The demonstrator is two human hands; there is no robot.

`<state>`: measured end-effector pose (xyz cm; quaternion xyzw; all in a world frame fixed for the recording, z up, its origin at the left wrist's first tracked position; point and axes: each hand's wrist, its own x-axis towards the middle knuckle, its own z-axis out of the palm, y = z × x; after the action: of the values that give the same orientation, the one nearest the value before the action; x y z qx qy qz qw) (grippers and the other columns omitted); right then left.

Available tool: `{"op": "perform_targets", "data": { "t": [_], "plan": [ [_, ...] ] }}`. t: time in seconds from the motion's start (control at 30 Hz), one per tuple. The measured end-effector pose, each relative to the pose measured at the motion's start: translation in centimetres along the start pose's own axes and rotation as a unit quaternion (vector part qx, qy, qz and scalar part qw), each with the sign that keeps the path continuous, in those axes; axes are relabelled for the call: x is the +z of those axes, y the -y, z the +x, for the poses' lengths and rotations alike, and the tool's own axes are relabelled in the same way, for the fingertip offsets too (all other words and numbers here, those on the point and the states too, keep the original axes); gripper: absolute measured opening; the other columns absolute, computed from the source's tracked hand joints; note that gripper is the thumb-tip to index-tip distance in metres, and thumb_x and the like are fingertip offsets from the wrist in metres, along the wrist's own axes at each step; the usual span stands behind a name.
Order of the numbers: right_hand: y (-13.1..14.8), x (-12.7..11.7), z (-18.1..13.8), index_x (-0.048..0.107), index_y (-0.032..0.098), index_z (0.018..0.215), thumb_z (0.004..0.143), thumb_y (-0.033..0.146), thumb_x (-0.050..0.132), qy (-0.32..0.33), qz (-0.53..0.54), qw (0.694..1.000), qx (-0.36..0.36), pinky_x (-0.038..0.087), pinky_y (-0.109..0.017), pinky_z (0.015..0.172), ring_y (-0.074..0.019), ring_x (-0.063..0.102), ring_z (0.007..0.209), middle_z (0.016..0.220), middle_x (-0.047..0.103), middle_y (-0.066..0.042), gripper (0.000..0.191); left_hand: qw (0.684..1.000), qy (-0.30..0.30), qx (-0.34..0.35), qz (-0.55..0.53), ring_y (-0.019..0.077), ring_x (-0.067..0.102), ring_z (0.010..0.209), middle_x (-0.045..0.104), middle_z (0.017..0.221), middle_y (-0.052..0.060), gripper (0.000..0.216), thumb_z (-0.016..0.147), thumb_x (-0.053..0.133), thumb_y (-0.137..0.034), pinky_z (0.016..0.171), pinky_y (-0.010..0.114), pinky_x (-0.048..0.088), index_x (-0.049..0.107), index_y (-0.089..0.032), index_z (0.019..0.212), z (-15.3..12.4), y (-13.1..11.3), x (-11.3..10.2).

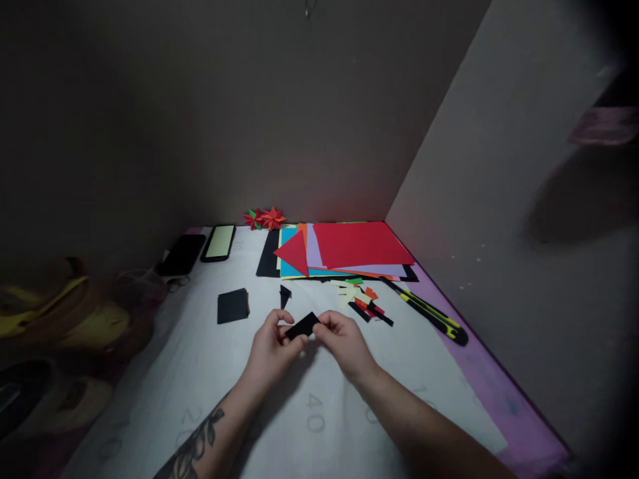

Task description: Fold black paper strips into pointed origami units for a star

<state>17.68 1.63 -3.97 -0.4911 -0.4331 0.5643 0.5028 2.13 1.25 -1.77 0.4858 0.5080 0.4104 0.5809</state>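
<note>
Bench (164, 379), far edge, against grey wall (309, 120): two spiky red-orange-green paper stars (273, 218), side by side. Right of and nearer than these, fanned stack of multicoloured flat paper sheets (364, 246); red paper triangle (295, 254) on its left part. Far left corner: black rectangular phone (219, 242), dark flat rectangular object (183, 255) just left of it. Middle row, left to right: square black paper pile (231, 307), small pointed black paper piece (285, 295), scattered coloured paper strips (362, 297), black-and-yellow cutter (434, 316). Nearest: black paper rectangle (303, 325) between left hand (273, 342) and right hand (347, 342).
</note>
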Motion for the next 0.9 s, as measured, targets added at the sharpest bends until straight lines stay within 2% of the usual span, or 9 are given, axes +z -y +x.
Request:
{"op": "perform_targets", "data": {
  "t": [0.13, 0.23, 0.3, 0.37, 0.53, 0.6, 0.7, 0.8, 0.9],
  "plan": [
    [0.0, -0.5, 0.7, 0.052, 0.019, 0.068, 0.075, 0.041, 0.064, -0.072, 0.057, 0.996, 0.001, 0.023, -0.02, 0.043, -0.0075, 0.034, 0.045, 0.055, 0.046, 0.006, 0.026, 0.999, -0.037, -0.001, 0.01, 0.0047, 0.034, 0.038, 0.051, 0.049, -0.011, 0.034, 0.065, 0.066, -0.025, 0.042, 0.016, 0.021, 0.039, -0.022, 0.085, 0.2, -0.1, -0.2],
    [-0.2, 0.0, 0.3, 0.058, 0.019, 0.076, 0.075, 0.04, 0.064, 0.0, 0.004, 1.0, -0.014, 0.03, -0.021, 0.048, -0.009, 0.04, 0.05, 0.06, 0.051, 0.004, 0.022, 0.999, -0.036, 0.009, 0.011, 0.0053, 0.038, 0.039, 0.055, 0.053, -0.009, 0.033, 0.065, 0.066, -0.024, 0.043, 0.016, 0.023, 0.041, -0.022, 0.087, 0.1, 0.0, 0.0],
    [-0.3, 0.4, -0.1, 0.058, 0.019, 0.069, 0.073, 0.036, 0.066, 0.019, -0.048, 0.998, -0.034, 0.034, -0.022, 0.052, -0.0104, 0.044, 0.055, 0.061, 0.052, 0.004, 0.019, 0.999, -0.024, 0.015, 0.016, 0.006, 0.041, 0.041, 0.058, 0.056, -0.008, 0.033, 0.066, 0.065, -0.024, 0.044, 0.017, 0.026, 0.041, -0.022, 0.089, -0.1, 0.1, 0.2],
    [-0.3, 0.4, -0.1, 0.054, 0.019, 0.061, 0.073, 0.034, 0.065, -0.017, -0.07, 0.996, -0.051, 0.033, -0.022, 0.051, -0.0102, 0.041, 0.054, 0.057, 0.047, 0.005, 0.022, 0.999, -0.023, 0.023, 0.023, 0.0062, 0.042, 0.043, 0.056, 0.055, -0.009, 0.033, 0.066, 0.066, -0.023, 0.045, 0.017, 0.027, 0.043, -0.022, 0.09, -0.2, 0.2, 0.2],
    [0.0, -1.2, 0.9, 0.046, 0.02, 0.062, 0.074, 0.041, 0.062, -0.102, -0.001, 0.994, -0.049, 0.022, -0.021, 0.043, -0.0078, 0.027, 0.044, 0.05, 0.034, 0.009, 0.029, 0.999, -0.032, 0.029, 0.022, 0.0059, 0.044, 0.045, 0.061, 0.059, -0.007, 0.031, 0.066, 0.062, -0.019, 0.047, 0.017, 0.028, 0.042, -0.021, 0.089, 0.0, 0.3, -0.3],
    [0.1, -1.4, 1.0, 0.049, 0.019, 0.063, 0.072, 0.04, 0.065, -0.094, -0.01, 0.993, -0.063, 0.026, -0.021, 0.045, -0.0084, 0.031, 0.047, 0.052, 0.038, 0.008, 0.028, 0.999, -0.028, 0.037, 0.023, 0.007, 0.046, 0.047, 0.062, 0.062, -0.005, 0.035, 0.066, 0.063, -0.02, 0.049, 0.019, 0.032, 0.043, -0.021, 0.094, 0.0, 0.1, -0.3],
    [-0.1, -0.7, 0.5, 0.052, 0.018, 0.063, 0.074, 0.037, 0.064, -0.042, -0.062, 0.994, -0.084, 0.032, -0.022, 0.052, -0.0101, 0.039, 0.054, 0.058, 0.044, 0.005, 0.025, 0.997, -0.023, 0.055, 0.046, 0.0079, 0.046, 0.049, 0.057, 0.062, -0.007, 0.041, 0.061, 0.069, -0.022, 0.051, 0.02, 0.035, 0.049, -0.02, 0.097, -0.1, -0.2, -0.1],
    [-0.3, 0.0, 0.1, 0.052, 0.018, 0.063, 0.075, 0.035, 0.063, -0.031, -0.095, 0.991, -0.085, 0.032, -0.023, 0.054, -0.0109, 0.04, 0.056, 0.059, 0.044, 0.005, 0.024, 0.996, -0.028, 0.057, 0.058, 0.0082, 0.043, 0.049, 0.048, 0.055, -0.009, 0.03, 0.065, 0.066, -0.023, 0.051, 0.02, 0.034, 0.051, -0.019, 0.091, -0.2, -0.3, 0.1],
    [-0.3, 0.3, 0.0, 0.053, 0.018, 0.063, 0.075, 0.036, 0.063, -0.034, -0.087, 0.993, -0.072, 0.031, -0.023, 0.052, -0.011, 0.039, 0.054, 0.056, 0.044, 0.005, 0.024, 0.997, -0.03, 0.049, 0.052, 0.0084, 0.043, 0.048, 0.047, 0.053, -0.009, 0.024, 0.067, 0.064, -0.023, 0.05, 0.02, 0.032, 0.049, -0.02, 0.086, -0.1, 0.0, 0.0]
  ]
}}
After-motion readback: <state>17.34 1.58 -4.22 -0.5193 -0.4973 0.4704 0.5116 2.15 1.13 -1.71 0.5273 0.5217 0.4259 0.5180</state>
